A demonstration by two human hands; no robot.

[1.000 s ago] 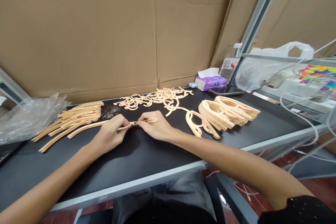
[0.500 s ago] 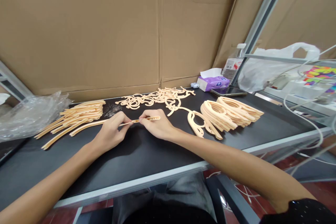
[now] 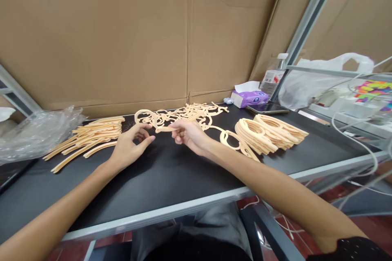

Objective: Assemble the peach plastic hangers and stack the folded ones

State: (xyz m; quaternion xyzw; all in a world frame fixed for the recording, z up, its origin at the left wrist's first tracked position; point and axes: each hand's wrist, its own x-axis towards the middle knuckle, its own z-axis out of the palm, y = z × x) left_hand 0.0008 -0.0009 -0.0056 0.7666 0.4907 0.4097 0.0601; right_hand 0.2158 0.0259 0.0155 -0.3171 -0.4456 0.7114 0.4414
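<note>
In the head view, the right hand is gripping one smooth, cream-coloured ring-ended piece over the black tabletop, while the left hand is holding its thumb and fingers apart beside it. Slim curved strips, too overlapped to count, are lying left; two stacks of flat ringed pieces are leaning at right.

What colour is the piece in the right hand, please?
The piece is pale orange, clearest in the head view.
</note>
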